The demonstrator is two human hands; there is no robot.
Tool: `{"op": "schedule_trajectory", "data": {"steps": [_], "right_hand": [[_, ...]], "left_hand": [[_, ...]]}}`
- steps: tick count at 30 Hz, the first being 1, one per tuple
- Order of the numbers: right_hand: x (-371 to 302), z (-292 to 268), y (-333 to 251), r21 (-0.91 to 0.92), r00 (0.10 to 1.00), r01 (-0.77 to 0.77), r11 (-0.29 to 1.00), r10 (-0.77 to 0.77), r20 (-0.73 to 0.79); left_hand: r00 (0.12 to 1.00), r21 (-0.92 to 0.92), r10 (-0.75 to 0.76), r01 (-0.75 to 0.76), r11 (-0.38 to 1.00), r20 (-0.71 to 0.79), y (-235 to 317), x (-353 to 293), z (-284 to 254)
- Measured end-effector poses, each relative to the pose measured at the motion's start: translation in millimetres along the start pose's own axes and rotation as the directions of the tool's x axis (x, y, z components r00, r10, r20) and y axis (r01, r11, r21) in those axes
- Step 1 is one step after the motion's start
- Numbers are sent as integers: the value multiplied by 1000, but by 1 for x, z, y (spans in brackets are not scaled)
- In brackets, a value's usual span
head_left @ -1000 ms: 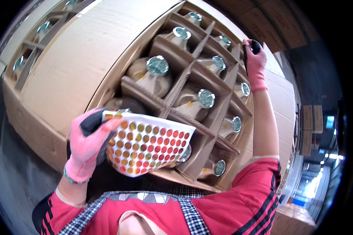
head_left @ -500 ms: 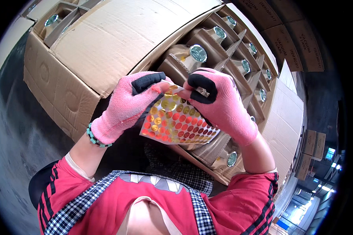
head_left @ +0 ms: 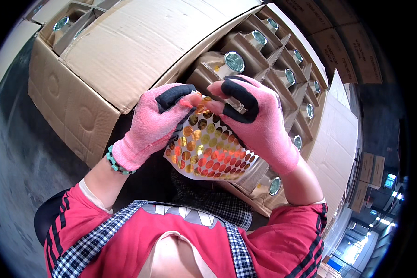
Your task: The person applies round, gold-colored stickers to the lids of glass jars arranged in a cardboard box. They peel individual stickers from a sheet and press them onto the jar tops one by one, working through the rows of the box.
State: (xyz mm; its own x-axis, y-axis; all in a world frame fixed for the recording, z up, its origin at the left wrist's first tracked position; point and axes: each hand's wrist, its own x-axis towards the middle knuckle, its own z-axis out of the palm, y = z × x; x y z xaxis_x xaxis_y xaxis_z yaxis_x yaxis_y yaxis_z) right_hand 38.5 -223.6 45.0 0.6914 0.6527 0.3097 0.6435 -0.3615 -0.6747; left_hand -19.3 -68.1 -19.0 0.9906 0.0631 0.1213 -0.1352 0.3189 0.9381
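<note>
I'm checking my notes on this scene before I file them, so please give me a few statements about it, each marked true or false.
1. The left hand grips the sticker sheet at its upper end. True.
2. The stickers on the sheet are square. False: they are round.
3. The green bracelet is on the left wrist. True.
4. Each hand is gripping a bottle. False: the left hand has the sheet, and the right hand is at its upper end.
5. Cardboard dividers stand between the bottles. True.
6. The shirt sleeves are plain blue. False: they are red with black stripes.
</note>
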Motion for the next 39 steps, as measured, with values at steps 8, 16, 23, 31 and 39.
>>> {"op": "schedule_trajectory", "data": {"steps": [8,16,23,31,39], "right_hand": [[0,-1,1,-250,987,152,956,-158,-2],[6,-11,10,-62,983,166,984,-160,84],[59,-185,229,-354,890,-412,840,287,-356],[61,-199,320,-773,788,-489,405,584,-192],[73,-178,307,-952,845,-274,139,508,-170]], "left_hand": [[1000,-18,-16,16,1000,27,0,2,-4],[996,1,-68,68,998,-57,-1,2,-5],[983,52,-169,173,984,-78,5,5,3],[957,129,-282,289,949,-67,11,7,2],[974,153,-222,225,962,-36,9,8,0]]}}
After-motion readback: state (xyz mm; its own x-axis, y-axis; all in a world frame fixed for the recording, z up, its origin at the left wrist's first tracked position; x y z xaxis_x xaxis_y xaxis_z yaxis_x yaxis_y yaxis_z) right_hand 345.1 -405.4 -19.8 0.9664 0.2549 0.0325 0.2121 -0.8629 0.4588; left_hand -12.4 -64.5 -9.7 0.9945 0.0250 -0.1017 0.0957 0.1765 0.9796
